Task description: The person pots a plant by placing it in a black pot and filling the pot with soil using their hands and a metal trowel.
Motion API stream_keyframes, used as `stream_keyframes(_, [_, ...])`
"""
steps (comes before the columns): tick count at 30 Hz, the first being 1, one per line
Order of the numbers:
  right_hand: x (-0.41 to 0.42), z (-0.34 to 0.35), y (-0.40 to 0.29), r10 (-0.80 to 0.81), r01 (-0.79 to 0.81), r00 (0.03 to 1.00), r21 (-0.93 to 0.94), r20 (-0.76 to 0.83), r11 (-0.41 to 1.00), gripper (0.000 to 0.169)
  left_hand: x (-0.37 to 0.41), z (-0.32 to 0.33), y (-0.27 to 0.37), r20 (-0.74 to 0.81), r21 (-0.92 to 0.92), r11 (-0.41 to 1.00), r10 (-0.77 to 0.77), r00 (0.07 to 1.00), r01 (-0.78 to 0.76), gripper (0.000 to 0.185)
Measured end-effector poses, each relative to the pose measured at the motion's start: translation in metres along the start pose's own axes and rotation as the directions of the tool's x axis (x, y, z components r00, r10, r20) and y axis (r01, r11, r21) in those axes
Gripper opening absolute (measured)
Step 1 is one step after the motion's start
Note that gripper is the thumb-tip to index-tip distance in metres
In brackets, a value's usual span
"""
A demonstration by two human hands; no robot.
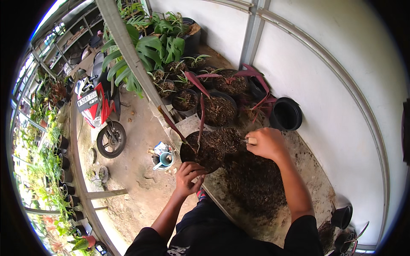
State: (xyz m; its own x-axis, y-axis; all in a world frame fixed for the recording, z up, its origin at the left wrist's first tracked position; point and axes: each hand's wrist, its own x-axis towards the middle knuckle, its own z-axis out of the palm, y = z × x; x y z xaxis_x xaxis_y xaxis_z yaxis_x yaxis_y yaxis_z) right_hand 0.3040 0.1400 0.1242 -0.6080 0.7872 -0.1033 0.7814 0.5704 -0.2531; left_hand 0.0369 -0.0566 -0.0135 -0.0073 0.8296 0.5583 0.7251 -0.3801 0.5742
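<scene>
My left hand (189, 179) is at the near rim of a black plastic plant pot (184, 153), fingers over the edge, steadying it. Two narrow dark-red leaves (201, 121) rise from the dark potting mix (208, 156) inside. In my right hand (267, 143) is the pale wooden handle (251, 141) of a hand tool, probably a trowel. Its blade is hidden under a heap of potting mix (227, 140) that reaches over the pot's right side. Below that hand, a wide pile of loose dark mix (256, 185) covers part of the concrete ledge (307, 179).
Behind the pot stand several potted plants (219, 110), some with red leaves. An unfilled black pot (286, 114) is near the white wall (320, 64). A post (137, 57) rises left of them. On the lower floor are a bucket with a blue dipper (165, 158) and a motorcycle (102, 105).
</scene>
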Motion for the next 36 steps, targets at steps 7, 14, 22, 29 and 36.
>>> stream_keyframes(7, [0.030, 0.027, -0.040, -0.154, 0.142, 0.985, -0.145, -0.072, 0.979, 0.030, 0.009, -0.015, -0.018, -0.089, 0.218, 0.964, -0.135, 0.987, 0.151, 0.016])
stream_keyframes(14, [0.027, 0.053, -0.035, -0.368, 0.276, 0.835, -0.267, -0.409, 0.923, 0.023, 0.012, -0.027, -0.045, -0.090, 0.243, 0.948, -0.190, 0.978, 0.207, 0.034])
stream_keyframes(22, [0.008, 0.046, -0.043, -0.081, 0.077, 0.995, -0.073, -0.053, 0.994, 0.029, 0.025, -0.033, -0.049, 0.077, 0.290, 0.921, -0.294, 0.953, 0.261, 0.067])
stream_keyframes(29, [0.005, 0.062, -0.060, -0.084, 0.083, 0.996, 0.019, 0.028, 0.996, 0.021, 0.014, -0.007, -0.068, 0.192, 0.109, 0.873, -0.488, 0.852, 0.475, 0.080])
stream_keyframes(36, [0.009, 0.056, -0.063, -0.117, 0.118, 0.992, -0.018, 0.037, 0.993, 0.023, 0.014, -0.013, -0.056, 0.189, 0.076, 0.847, -0.530, 0.827, 0.526, 0.074])
